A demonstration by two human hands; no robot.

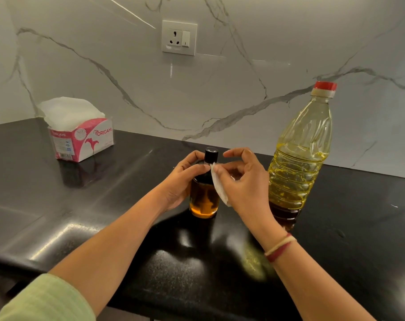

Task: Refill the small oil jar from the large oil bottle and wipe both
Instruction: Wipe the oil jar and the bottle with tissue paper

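Head view: small oil jar (204, 195), capped, on black counter (81, 205); left hand (180, 181) grips its shoulder, right hand (241, 184) pinches tissue (219, 186) against it. Large oil bottle (298, 158) capped, beside. Step: wiping jar; bottle apparently next.

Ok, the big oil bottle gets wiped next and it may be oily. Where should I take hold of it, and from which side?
Probably the ribbed band around the middle of the oil bottle, coming from the near side. It stands upright with its red cap on, the ridges give fingers purchase, and the shoulder above tapers. The small jar sits to its left.
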